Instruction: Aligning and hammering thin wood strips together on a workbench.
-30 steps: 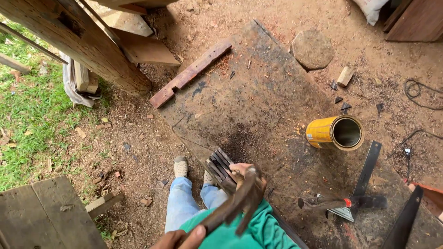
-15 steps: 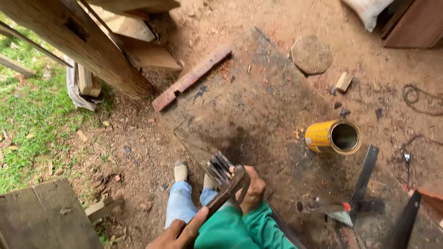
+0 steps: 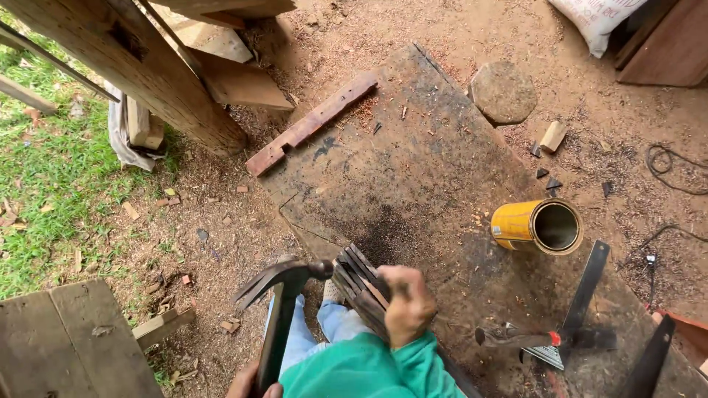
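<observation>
Down at the bottom edge of the head view, left hand (image 3: 252, 383) wrapped around the dark handle of a black steel claw hammer (image 3: 279, 295), head raised level with and just beside the work, claws pointing left. Right hand (image 3: 407, 304) clamped over a bundle of thin dark wooden slats (image 3: 360, 284), fingers curled on top, probably to keep the stack square and steady against the large dark weathered sheet (image 3: 413, 169) underneath. Beyond, well apart: yellow metal can (image 3: 537, 225) lying on its side, open mouth showing; flat black metal bar (image 3: 584, 291); reddish notched wooden strip (image 3: 313, 121); round grey stone (image 3: 503, 91); rough timber post (image 3: 140, 70); sawdust-strewn earth all around.
</observation>
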